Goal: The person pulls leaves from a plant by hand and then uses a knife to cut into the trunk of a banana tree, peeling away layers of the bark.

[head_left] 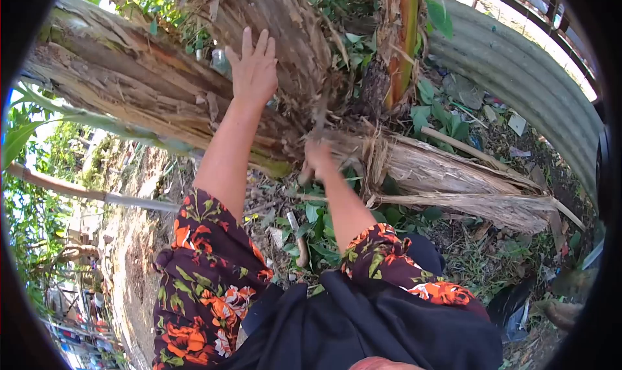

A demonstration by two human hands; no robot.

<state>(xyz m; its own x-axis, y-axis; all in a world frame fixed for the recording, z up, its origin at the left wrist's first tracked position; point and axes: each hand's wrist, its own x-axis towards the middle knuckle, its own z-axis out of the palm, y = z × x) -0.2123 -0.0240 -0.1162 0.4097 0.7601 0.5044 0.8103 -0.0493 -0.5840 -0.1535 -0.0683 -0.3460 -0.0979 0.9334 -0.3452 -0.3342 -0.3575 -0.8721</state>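
Note:
My left hand (254,69) lies with fingers spread against a thick brown banana stem (278,27) that leans up at the top of the view. Lower down, my right hand (317,157) is closed round the handle of a knife (322,111). Its blade, smeared by motion, points up into the torn, fibrous base where the stems meet. Another fallen banana stem (129,72) stretches to the upper left, below my left hand. To the right of my right hand lies a dry, shredded stem piece (453,169).
A standing stem with a green-yellow edge (405,40) rises behind the base. Curved corrugated sheeting (518,66) bounds the right side. Beneath my arms, a short stick (299,240) lies among leaves. A long pole (91,190) comes in from the left.

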